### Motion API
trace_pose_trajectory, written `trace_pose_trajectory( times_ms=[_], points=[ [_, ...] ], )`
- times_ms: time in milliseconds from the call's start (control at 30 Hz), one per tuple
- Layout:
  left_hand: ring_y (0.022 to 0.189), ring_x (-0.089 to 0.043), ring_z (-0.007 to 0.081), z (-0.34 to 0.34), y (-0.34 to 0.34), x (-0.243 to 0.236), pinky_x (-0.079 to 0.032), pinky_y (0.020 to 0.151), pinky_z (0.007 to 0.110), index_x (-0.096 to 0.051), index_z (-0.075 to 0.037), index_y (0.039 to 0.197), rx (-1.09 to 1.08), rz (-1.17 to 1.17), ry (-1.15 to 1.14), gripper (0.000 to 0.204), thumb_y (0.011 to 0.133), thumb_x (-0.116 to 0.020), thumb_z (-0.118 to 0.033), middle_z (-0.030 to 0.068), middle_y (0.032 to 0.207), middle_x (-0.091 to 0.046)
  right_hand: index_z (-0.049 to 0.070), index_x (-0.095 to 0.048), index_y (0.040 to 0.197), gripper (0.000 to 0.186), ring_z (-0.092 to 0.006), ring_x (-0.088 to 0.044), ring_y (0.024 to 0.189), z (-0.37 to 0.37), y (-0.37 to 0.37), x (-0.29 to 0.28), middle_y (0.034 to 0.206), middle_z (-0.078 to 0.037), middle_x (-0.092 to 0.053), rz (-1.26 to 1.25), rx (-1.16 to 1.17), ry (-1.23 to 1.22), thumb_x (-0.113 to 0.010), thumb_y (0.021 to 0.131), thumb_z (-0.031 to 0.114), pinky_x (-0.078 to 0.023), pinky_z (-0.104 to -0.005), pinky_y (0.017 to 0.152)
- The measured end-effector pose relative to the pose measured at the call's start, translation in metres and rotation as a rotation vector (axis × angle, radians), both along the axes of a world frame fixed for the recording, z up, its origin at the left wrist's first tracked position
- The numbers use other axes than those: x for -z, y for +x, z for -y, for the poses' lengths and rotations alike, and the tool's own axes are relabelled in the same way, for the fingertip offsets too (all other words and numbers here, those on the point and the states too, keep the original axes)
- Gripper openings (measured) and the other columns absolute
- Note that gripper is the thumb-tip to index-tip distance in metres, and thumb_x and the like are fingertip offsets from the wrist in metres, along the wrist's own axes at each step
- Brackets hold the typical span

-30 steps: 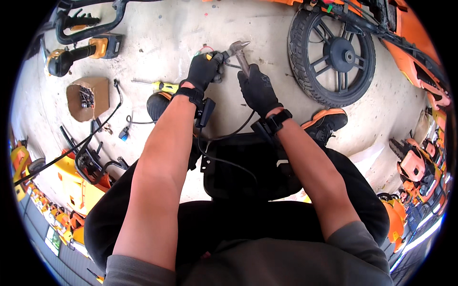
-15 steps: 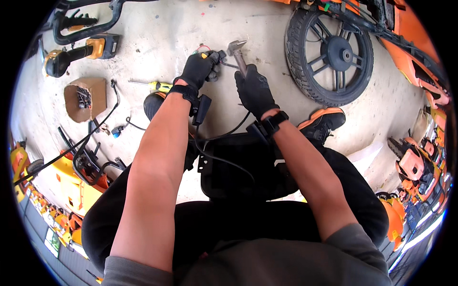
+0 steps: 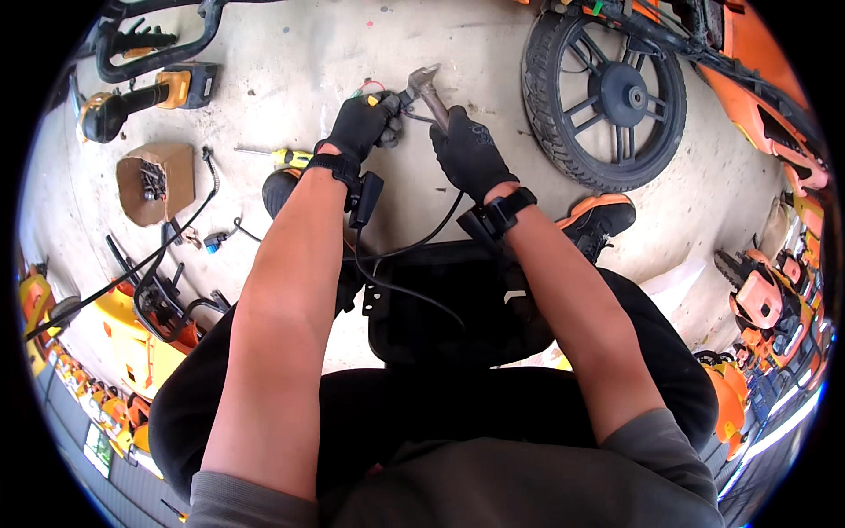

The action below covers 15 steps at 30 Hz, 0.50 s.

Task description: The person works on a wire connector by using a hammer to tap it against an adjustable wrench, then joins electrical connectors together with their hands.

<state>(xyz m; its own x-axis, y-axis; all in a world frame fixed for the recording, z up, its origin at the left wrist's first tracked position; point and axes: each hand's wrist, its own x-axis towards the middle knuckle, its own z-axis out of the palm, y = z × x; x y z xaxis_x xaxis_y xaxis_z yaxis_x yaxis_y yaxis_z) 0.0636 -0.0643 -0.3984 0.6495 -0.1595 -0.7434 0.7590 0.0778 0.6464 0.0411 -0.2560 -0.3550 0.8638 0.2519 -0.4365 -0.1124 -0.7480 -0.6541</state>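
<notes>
My left hand [image 3: 363,125], in a black glove, is closed around a small dark part [image 3: 405,99] at the floor; my fingers hide most of it, and its kind is unclear. A thin red wire [image 3: 374,84] curves beside those fingers, and a yellow bit shows at the glove. My right hand [image 3: 473,156], gloved too, grips a hammer [image 3: 435,106] by its handle. The hammer's metal head lies right beside the dark part, seemingly against it. A dark cable runs from that spot toward my right hand.
A spoked black wheel [image 3: 539,97] lies at the right by an orange machine [image 3: 748,97]. To the left are a yellow-handled screwdriver [image 3: 290,158], a cardboard box [image 3: 180,180] of small metal parts, and a yellow-and-black cordless tool [image 3: 176,91]. A long black cable [image 3: 114,283] crosses the left floor.
The hammer has moved left, its head coming over to the dark part in my left hand. My right hand has shifted slightly with it; my left hand stays nearly in place.
</notes>
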Motion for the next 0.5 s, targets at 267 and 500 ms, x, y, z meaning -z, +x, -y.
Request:
trace_pose_trajectory(
  times_ms=[267,500],
  points=[
    [0.053,-0.049,0.0108,0.000,0.001,-0.008,-0.043,0.050,0.026,-0.064,-0.006,0.098,0.012,0.001,0.024,0.018,0.099,-0.056,-0.023,0.0011,0.069,-0.056,0.000,-0.044,0.099,0.027,-0.0455,-0.063,0.071,0.001,0.005,0.008,0.072,-0.027,-0.061,0.070,-0.063,-0.020,-0.057,0.094,0.024,-0.048,-0.0529,0.062],
    [0.054,-0.050,0.0105,-0.001,-0.002,-0.004,-0.044,0.051,0.026,-0.067,-0.006,0.104,0.008,0.012,0.030,0.023,0.099,-0.056,-0.026,0.0011,0.070,-0.057,0.000,-0.045,0.098,0.028,-0.0449,-0.063,0.071,0.001,0.005,0.000,0.073,-0.027,-0.062,0.099,-0.057,-0.011,-0.057,0.092,0.024,-0.048,-0.0536,0.063]
  ],
)
